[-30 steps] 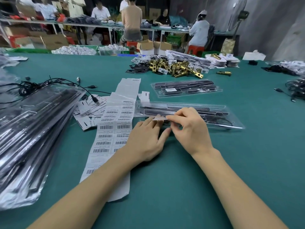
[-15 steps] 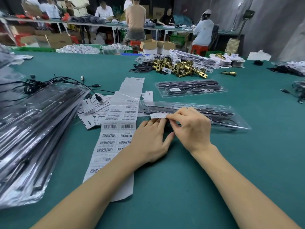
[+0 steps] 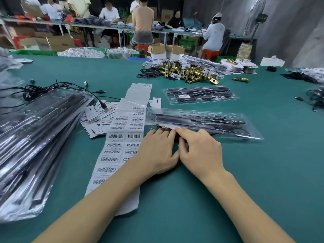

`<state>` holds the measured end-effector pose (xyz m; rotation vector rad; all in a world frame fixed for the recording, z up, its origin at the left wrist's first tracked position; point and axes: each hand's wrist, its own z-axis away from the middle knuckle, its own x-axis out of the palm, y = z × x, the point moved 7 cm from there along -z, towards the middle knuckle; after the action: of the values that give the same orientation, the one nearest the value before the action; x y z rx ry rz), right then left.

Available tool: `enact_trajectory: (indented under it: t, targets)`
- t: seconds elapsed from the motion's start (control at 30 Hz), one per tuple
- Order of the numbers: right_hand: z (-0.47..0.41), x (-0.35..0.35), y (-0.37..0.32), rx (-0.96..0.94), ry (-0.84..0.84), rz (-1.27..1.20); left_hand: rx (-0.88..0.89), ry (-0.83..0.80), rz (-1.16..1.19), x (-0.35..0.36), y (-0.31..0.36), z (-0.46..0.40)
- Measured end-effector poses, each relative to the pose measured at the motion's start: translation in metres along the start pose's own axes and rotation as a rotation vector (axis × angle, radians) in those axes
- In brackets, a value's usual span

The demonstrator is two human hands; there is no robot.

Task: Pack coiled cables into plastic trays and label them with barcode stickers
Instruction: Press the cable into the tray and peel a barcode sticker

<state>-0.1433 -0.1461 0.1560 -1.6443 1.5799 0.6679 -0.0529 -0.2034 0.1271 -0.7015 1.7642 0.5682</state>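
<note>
While both hands (image 3: pixel 177 148) press flat-fingered together, the tray (image 3: pixel 201 122) lies touching their fingertips.

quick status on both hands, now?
Left hand: open, straight fingers pressing at the near edge of the clear tray.
Right hand: fingers curled at the same edge; whether it pinches anything cannot be told.

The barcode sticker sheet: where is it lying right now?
In the head view the barcode sticker sheet lies flat on the green table, left of centre, between the tray stack and the near clear tray, partly under the left forearm.
</note>
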Motion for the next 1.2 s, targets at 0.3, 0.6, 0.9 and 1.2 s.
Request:
enact_trajectory:
  t: [0.3,0.6,0.9,1.2]
  targets:
    - [0.009,0.025,-0.002,0.047,-0.35,0.055,0.027,-0.001,0.13,-0.006,-0.001,-0.002]
    - [0.007,0.026,-0.011,0.015,-0.366,-0.01,0.03,0.002,0.141,-0.01,-0.001,-0.002]
    - [0.009,0.038,-0.01,0.102,-0.501,-0.047,0.056,-0.022,0.113,-0.007,-0.001,-0.003]
    - [0.001,0.041,-0.004,0.11,-0.491,-0.017,0.079,-0.065,0.139,-0.009,-0.002,-0.004]
